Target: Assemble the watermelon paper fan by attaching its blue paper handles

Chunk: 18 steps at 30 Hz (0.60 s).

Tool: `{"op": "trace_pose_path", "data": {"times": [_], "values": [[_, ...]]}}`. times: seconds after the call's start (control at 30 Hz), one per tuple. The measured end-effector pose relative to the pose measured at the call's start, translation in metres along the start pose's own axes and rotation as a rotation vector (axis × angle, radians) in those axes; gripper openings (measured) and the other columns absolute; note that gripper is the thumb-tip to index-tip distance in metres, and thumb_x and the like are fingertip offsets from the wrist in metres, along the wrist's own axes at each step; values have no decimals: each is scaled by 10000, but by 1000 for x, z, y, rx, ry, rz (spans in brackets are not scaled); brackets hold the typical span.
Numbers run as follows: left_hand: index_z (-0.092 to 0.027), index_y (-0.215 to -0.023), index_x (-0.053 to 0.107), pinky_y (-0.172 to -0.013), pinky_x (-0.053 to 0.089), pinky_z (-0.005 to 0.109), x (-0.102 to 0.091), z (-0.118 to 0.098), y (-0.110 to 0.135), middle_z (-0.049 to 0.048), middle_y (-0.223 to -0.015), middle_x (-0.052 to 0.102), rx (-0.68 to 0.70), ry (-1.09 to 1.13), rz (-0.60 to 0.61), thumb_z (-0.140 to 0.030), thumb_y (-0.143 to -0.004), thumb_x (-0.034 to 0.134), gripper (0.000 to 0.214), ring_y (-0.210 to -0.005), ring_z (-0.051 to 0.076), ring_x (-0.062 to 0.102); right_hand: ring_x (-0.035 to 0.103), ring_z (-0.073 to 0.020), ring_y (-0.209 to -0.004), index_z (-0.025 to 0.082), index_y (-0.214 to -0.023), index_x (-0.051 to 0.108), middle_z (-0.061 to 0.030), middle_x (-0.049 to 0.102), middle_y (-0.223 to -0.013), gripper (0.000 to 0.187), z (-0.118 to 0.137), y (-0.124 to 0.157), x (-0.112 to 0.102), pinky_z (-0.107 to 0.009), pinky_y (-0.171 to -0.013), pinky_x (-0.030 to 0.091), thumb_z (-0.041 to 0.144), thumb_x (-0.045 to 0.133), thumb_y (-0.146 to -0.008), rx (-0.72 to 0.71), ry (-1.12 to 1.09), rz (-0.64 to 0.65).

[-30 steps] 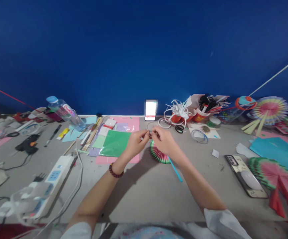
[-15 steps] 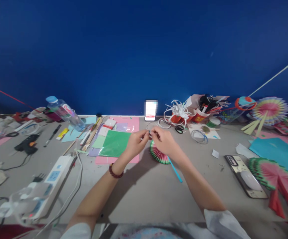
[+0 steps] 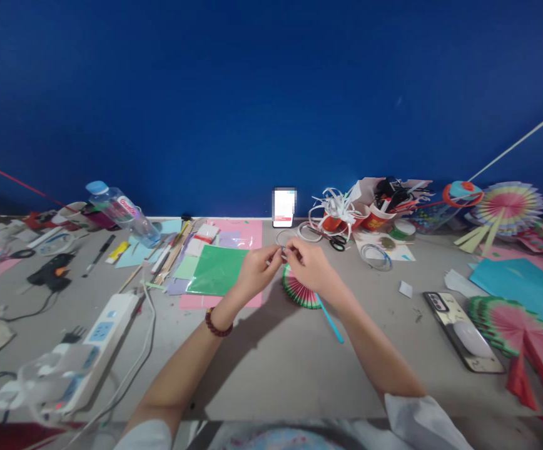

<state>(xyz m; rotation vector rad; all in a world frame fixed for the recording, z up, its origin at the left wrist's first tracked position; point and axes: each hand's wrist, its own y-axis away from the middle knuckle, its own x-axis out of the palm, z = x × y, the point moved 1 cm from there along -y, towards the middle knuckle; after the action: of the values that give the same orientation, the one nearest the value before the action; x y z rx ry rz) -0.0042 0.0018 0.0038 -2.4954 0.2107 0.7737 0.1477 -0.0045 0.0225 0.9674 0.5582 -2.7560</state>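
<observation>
My left hand (image 3: 258,267) and my right hand (image 3: 305,262) meet fingertip to fingertip above the middle of the table. Both are closed in a pinch around something small and greyish that I cannot make out. Beneath my right hand lies a round pleated paper fan (image 3: 299,289), pink inside with a green rim, partly covered by the hand. A narrow blue strip (image 3: 330,321) slants from the fan's lower right towards me, its upper end hidden by my right wrist. Left of my left hand, a green sheet (image 3: 216,271) rests on pink paper (image 3: 196,302).
A lit phone (image 3: 283,207) stands against the blue wall. Behind on the right are scissors (image 3: 338,242) and a red cup (image 3: 377,219) of tools. A second phone (image 3: 463,334) lies right. On the left are a power strip (image 3: 105,337), a glue gun (image 3: 50,272) and a bottle (image 3: 126,212).
</observation>
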Motion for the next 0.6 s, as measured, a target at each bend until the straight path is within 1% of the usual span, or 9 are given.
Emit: {"op": "trace_pose_path", "data": {"times": [0.1, 0.27, 0.33, 0.6], "values": [[-164, -731, 639, -534, 324, 214, 0, -1, 1, 6, -638, 633, 8, -24, -2, -264, -921, 413, 312, -521, 92, 468, 470, -145, -566, 217, -772, 484, 11, 539, -644, 124, 0, 0, 0, -265, -564, 319, 215, 424, -881, 2, -2, -7], [-162, -770, 644, -547, 349, 204, 0, -3, 1, -5, -625, 597, 20, -6, -15, -223, -865, 464, 212, -531, 91, 466, 472, -143, -571, 216, -768, 471, 11, 550, -659, 122, -1, 0, 1, -262, -572, 320, 214, 424, -881, -10, 9, -17], [-160, -770, 646, -549, 353, 203, 0, -4, 1, -8, -610, 583, 21, -6, -22, -228, -862, 472, 208, -525, 90, 459, 471, -142, -568, 215, -770, 472, 13, 552, -661, 117, -1, -1, 1, -261, -570, 319, 216, 429, -878, -5, 10, -19], [-157, -765, 664, -535, 368, 205, 0, 0, 1, 10, -643, 646, 22, 12, -61, -267, -895, 467, 260, -544, 97, 511, 492, -148, -583, 216, -779, 480, 11, 546, -654, 106, 3, 1, 0, -262, -567, 327, 219, 439, -877, 19, -28, -16]]}}
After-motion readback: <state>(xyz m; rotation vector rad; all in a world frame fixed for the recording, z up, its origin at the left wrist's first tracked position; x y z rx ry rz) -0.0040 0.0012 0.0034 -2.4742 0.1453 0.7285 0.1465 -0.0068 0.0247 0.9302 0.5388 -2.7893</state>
